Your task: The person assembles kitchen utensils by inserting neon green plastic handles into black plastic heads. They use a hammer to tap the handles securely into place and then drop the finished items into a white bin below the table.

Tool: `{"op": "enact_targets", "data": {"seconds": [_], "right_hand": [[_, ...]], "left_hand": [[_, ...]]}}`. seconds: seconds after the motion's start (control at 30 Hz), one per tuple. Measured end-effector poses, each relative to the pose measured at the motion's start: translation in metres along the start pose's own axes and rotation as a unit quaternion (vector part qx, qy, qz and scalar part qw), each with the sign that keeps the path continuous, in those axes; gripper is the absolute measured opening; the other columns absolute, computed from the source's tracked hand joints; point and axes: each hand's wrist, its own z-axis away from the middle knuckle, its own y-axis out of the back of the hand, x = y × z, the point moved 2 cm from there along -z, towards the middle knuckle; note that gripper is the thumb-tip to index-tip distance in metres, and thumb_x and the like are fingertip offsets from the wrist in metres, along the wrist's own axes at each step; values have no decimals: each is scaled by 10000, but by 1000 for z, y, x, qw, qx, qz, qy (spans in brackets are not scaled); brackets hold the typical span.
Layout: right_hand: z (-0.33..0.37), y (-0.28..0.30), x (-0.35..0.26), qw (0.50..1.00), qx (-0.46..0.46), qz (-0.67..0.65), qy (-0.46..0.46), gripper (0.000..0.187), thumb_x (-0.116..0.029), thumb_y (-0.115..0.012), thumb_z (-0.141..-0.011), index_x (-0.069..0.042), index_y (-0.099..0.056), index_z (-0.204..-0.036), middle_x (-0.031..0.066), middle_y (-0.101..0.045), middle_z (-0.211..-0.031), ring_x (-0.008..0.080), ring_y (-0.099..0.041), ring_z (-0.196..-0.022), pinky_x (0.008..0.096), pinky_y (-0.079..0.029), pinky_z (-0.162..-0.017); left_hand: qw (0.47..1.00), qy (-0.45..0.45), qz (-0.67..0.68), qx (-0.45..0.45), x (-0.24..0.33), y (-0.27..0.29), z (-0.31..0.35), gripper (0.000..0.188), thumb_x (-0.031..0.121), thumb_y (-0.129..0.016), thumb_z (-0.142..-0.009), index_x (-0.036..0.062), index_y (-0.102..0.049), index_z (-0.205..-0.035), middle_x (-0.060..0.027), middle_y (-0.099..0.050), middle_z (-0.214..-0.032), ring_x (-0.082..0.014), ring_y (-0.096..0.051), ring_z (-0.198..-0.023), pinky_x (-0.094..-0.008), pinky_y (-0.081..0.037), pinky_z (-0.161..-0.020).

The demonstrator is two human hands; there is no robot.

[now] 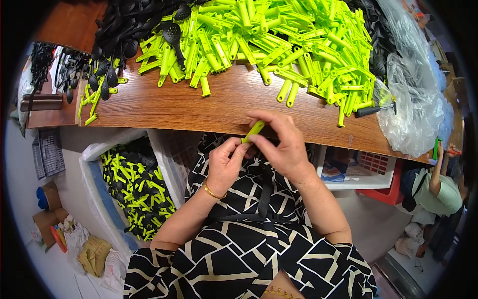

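Note:
In front of my body, just off the near edge of the wooden table (164,102), I hold a lime-green utensil handle (255,129) tilted upward. My left hand (222,167) pinches its lower end between thumb and fingers. My right hand (288,144) closes around it from the other side, thumb against the handle and index finger curled over the top. Whether a black head is attached below is hidden by my fingers. Beyond my hands lies a big heap of lime-green handles (279,42), with a black slotted spoon head (173,39) at its left side.
Black utensil heads (127,22) pile up at the back left. At lower left stands a white-lined bin (89,154) of black utensils with green handles. Clear plastic bags (411,99) and a black-handled tool (371,110) lie at right. Another person (438,192) is at far right.

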Motion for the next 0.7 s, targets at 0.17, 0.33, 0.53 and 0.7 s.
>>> {"op": "enact_targets", "data": {"seconds": [0.17,0.33,0.53,0.7], "right_hand": [[-10,-1,1,998,6,-55,-44,463,-67,-777,-848,-94,-643,-1290,101,-698,-1102,267,-679,-937,364,-543,-846],[-18,12,9,986,-88,-129,-56,508,-79,-762,-893,-92,-606,-1376,71,-700,-1104,173,-684,-929,321,-541,-829],[-2,15,-10,862,-241,-424,-136,433,-49,-704,-966,-11,-595,-1384,95,-704,-1196,162,-661,-1111,312,-525,-1002],[1,9,4,851,-174,-445,-219,180,-115,-745,-944,-10,-696,-1082,55,-739,-955,193,-700,-889,342,-560,-803]], "left_hand": [[999,-1,50,12,1,-9,-2,257,177,-628,-1053,-13,-647,-881,-63,-711,-734,-96,-670,-639,-251,-531,-600],[968,101,217,-78,12,-4,-7,333,300,-563,-1091,11,-656,-955,-45,-662,-743,-104,-614,-644,-241,-506,-615],[637,243,610,-404,24,-4,8,398,401,-461,-1111,77,-571,-908,57,-457,-562,-65,-389,-411,-238,-322,-465],[845,196,423,-261,31,1,2,433,389,-421,-1121,-9,-590,-1127,-55,-613,-763,-150,-599,-636,-277,-475,-633]]}}
